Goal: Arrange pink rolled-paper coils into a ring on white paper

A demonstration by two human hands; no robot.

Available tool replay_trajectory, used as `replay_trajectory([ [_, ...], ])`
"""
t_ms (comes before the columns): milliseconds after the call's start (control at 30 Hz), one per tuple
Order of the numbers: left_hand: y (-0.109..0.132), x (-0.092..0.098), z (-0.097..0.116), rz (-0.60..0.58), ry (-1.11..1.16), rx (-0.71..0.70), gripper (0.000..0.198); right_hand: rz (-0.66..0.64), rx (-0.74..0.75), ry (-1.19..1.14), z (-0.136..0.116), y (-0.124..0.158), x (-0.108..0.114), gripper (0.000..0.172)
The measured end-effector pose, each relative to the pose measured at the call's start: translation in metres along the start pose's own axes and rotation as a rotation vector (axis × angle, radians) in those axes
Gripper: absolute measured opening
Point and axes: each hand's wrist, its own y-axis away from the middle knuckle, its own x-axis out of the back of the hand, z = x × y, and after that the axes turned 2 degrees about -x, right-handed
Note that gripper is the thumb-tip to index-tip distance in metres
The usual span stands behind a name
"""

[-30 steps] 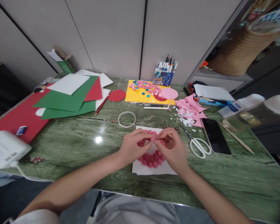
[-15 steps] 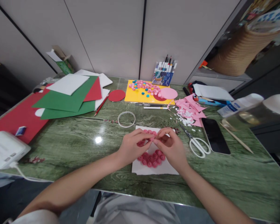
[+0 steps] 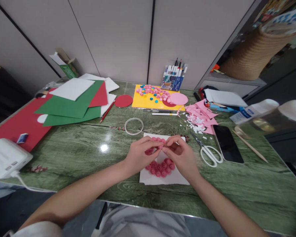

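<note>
My left hand and my right hand meet above a white sheet, thumbs and forefingers pinched together. Between the fingertips is a small pink paper piece, mostly covered by the fingers, so its exact shape cannot be made out. Rolled pink paper flowers stand close together in a curved band on the sheet below. More of them show behind the fingers, and the hands hide part of the arrangement. White-handled scissors lie to the right of my right hand.
Behind the hands lie a ring of tape and a yellow sheet bearing several pink, blue and yellow paper bits. Pink paper scraps, a phone and a wooden stick are at right. Green card and a white charger occupy the left.
</note>
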Motion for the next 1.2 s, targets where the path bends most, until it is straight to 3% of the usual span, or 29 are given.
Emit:
replay_trajectory([
  [467,0.0009,-0.0017,0.0009,0.005,0.026,0.033,0.014,-0.035,-0.065,-0.024,0.0001,0.0007,-0.0001,0.015],
  [733,-0.0024,0.0016,-0.0015,0.025,-0.026,-0.017,0.014,-0.034,-0.042,0.276,-0.0009,0.0036,0.004,0.007],
  [1200,0.0005,-0.0006,-0.0021,0.028,-0.046,-0.056,0.015,-0.05,-0.083,0.294,-0.0013,0.0038,0.0023,0.01],
])
